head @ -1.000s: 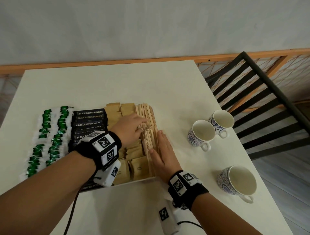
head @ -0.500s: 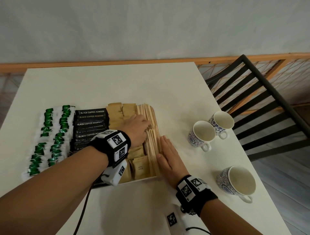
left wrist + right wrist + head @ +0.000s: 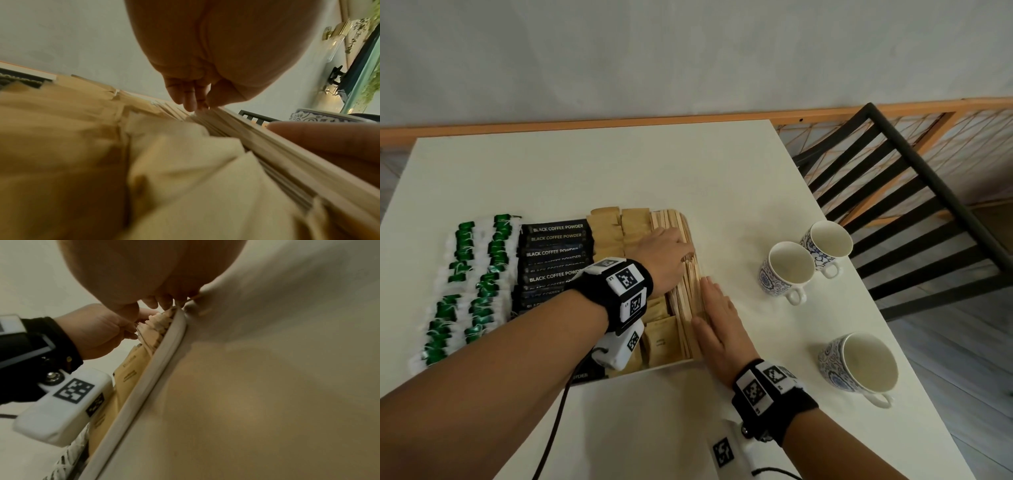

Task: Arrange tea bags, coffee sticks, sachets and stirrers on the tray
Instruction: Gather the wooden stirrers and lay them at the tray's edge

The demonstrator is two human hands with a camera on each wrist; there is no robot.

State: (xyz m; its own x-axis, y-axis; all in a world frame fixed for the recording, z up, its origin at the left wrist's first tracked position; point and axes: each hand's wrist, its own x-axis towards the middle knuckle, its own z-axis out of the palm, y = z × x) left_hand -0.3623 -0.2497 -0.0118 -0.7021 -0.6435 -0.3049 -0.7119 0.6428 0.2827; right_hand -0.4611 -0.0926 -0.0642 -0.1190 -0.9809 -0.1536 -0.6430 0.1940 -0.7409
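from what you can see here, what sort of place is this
Probably a café or home tea corner, though that is a guess: a white table holds a tray of coffee sticks, tea bags and wooden stirrers, with three patterned cups and a black slatted chair beside it.

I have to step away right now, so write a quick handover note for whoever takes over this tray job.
Left hand: fingers curled onto the wooden stirrers, squaring the row.
Right hand: flat, fingers straight against the tray at its right edge.
On the tray, left to right: tea bags, black coffee sticks, brown sachets, stirrers.
Done: all four kinds laid out.
Left: finish evening the stirrers.
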